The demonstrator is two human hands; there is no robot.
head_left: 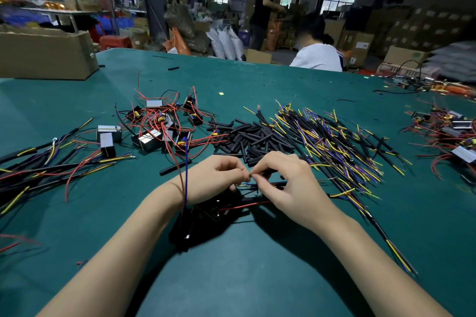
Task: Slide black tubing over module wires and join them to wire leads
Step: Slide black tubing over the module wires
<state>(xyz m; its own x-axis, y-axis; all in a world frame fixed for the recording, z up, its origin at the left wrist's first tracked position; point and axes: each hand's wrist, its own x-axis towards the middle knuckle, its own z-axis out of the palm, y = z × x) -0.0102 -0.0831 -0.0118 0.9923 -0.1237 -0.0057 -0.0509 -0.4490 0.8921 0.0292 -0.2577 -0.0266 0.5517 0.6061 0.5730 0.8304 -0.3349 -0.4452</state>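
My left hand (215, 179) and my right hand (282, 180) meet fingertip to fingertip above the green table (257, 265), both pinching bare wire ends at the same spot. Under them lies a black module (206, 216) with a red wire (244, 205) running right. A piece of black tubing (270, 184) lies just beneath my right fingers. A heap of short black tubing pieces (253, 136) sits right behind my hands. To its right spreads a pile of wire leads (332, 141) with yellow and blue cores in black sheath.
A cluster of modules with red wires (164, 123) lies behind my left hand. Joined cables (38, 165) fan out at the left, more modules (453, 134) at the right edge. A cardboard box (46, 54) stands at the back left. People work beyond the table.
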